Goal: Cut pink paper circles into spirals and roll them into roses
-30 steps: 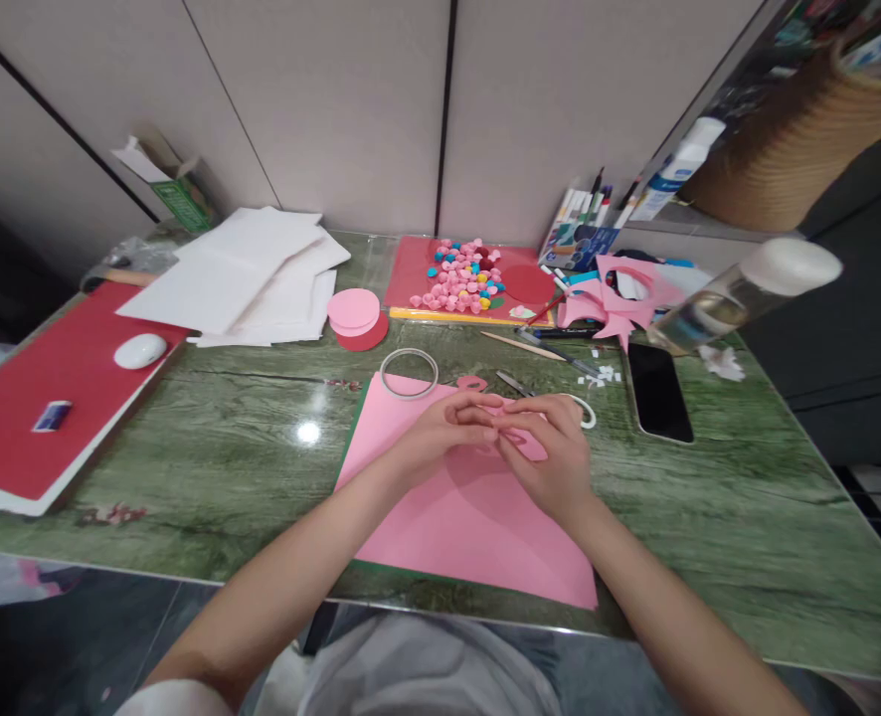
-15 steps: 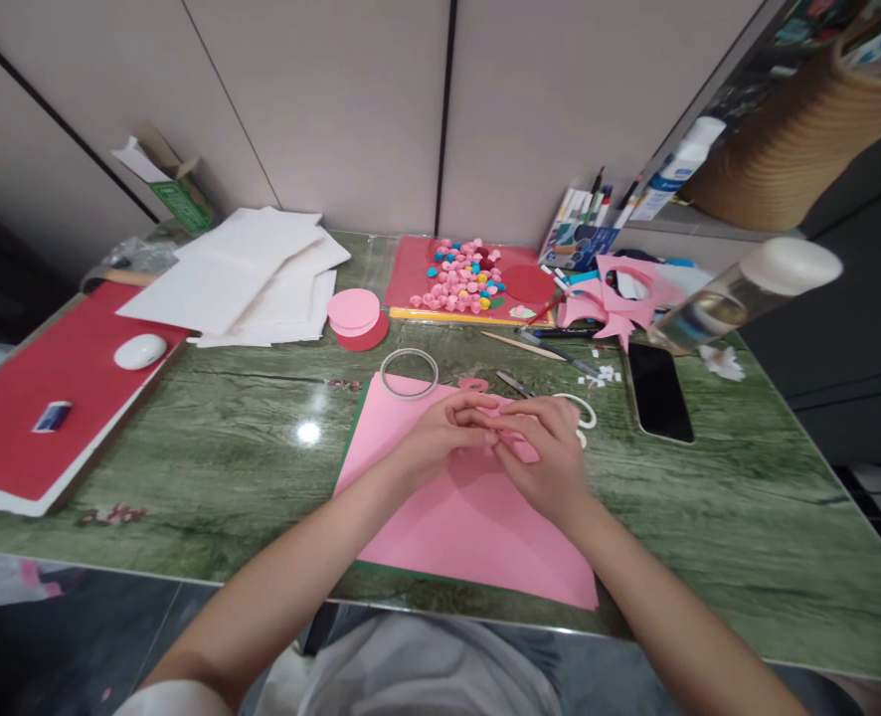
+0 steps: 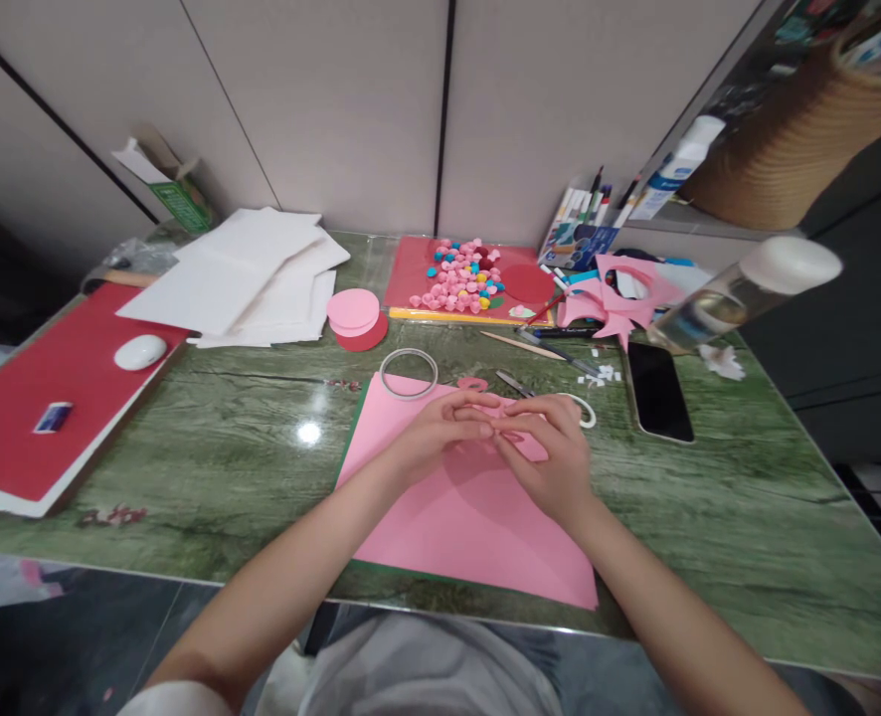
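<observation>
Above the pink paper sheet (image 3: 470, 527), my left hand (image 3: 447, 428) and my right hand (image 3: 549, 447) meet at the fingertips. Both are closed in a pinch around a small pink paper piece (image 3: 511, 436), mostly covered by the fingers. Just beyond the hands lies a pink paper coil or curl (image 3: 473, 384) on the sheet's far edge. Scissors (image 3: 587, 411) with white handles rest there too, partly hidden behind my right hand. A roll of tape (image 3: 409, 374) lies on the sheet's far left corner.
Small paper rosettes (image 3: 459, 278) in pink, blue and yellow lie on red card at the back. Paper circles (image 3: 353, 312) and white sheets (image 3: 243, 268) are on the left. A phone (image 3: 659, 393), pink scraps (image 3: 619, 298) and a clear bottle (image 3: 746, 293) stand or lie right.
My fingers have shifted slightly around the small pink piece, and my right hand covers more of the scissors' handles. Everything else on the table stays put.
</observation>
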The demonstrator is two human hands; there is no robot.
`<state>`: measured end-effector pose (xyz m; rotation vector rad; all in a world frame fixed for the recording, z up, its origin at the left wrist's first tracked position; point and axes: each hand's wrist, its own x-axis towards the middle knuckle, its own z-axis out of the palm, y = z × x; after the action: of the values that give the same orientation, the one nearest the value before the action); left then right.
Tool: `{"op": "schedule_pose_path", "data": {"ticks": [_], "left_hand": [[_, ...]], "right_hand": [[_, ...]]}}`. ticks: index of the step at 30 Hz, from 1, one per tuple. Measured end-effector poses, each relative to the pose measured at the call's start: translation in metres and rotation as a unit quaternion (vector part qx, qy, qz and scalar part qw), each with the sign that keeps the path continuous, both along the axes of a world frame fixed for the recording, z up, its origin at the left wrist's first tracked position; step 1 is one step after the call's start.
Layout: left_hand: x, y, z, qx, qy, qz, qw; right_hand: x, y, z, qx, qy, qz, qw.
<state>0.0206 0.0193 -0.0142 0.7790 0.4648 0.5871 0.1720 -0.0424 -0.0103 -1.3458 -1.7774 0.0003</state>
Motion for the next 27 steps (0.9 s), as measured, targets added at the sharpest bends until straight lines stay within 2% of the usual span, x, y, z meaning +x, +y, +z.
{"op": "schedule_pose_path", "data": {"ticks": [6, 14, 21, 27], "left_hand": [[0.0007, -0.0006, -0.0039, 0.02, 0.025, 0.004, 0.999], [0.0041, -0.0036, -0.0095, -0.067, 0.008, 0.016, 0.998], [0.0039, -0.0036, -0.0084, -0.052, 0.014, 0.017, 0.998], [0.0029, -0.0038, -0.007, -0.033, 0.007, -0.002, 0.999]], "right_hand": [[-0.0016, 0.0004, 0.0018, -0.005, 0.016, 0.005, 1.0], [-0.0033, -0.0002, 0.0004, -0.008, -0.004, 0.003, 1.0], [-0.0037, -0.0008, -0.0032, 0.027, -0.051, -0.013, 0.998], [-0.0033, -0.0014, -0.004, 0.031, -0.038, -0.021, 0.999]]}}
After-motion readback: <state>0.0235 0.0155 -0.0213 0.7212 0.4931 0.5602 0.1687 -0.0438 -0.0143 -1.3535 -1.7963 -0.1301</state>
